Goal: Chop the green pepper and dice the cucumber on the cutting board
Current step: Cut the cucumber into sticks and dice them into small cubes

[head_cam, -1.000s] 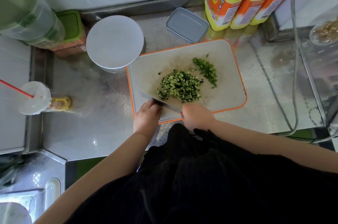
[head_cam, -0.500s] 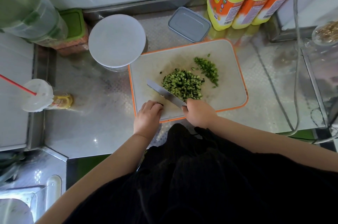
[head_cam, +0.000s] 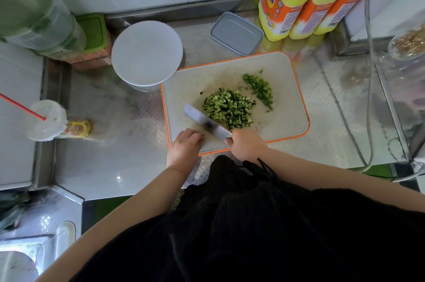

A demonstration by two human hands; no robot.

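— Two piles on your board [head_cam: 287, 88]?
— Yes: diced cucumber [head_cam: 227, 109] mid-board, chopped pepper [head_cam: 259, 88] just right of it.
— My hands?
— Your right hand [head_cam: 247, 144] grips the knife [head_cam: 207, 124], blade flat against the cucumber's near-left edge. Your left hand [head_cam: 185, 147] rests on the board's near edge, fingers curled, holding nothing.

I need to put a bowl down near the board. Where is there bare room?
Bare steel counter lies left of the cutting board, between it and the straw cup. Another patch lies right of the board, crossed by a cable. Behind the board it is crowded: white lid, grey container, yellow bottles.
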